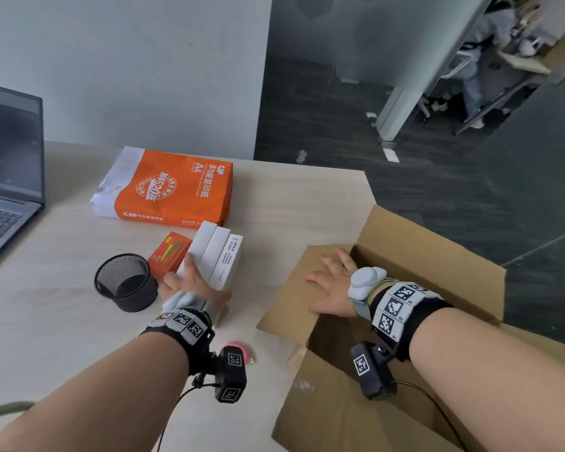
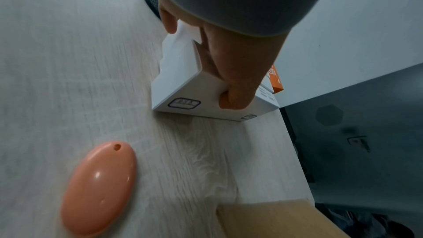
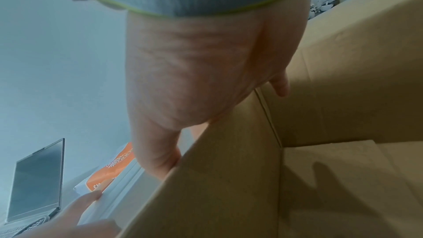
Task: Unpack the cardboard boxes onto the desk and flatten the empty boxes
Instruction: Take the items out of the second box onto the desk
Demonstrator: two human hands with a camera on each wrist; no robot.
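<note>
Head: left hand (image 1: 190,282) grips white boxes (image 1: 221,252) on desk (image 1: 62,305); right hand (image 1: 331,285) flat on cardboard box (image 1: 405,402) flap. Left wrist: thumb clamps the boxes' end, pink oval (image 2: 98,189) near. Right wrist: box floor looks bare.

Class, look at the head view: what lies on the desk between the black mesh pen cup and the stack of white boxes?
A small orange box lies between the mesh pen cup and the white boxes, which the left hand grips. The head view shows it.
</note>
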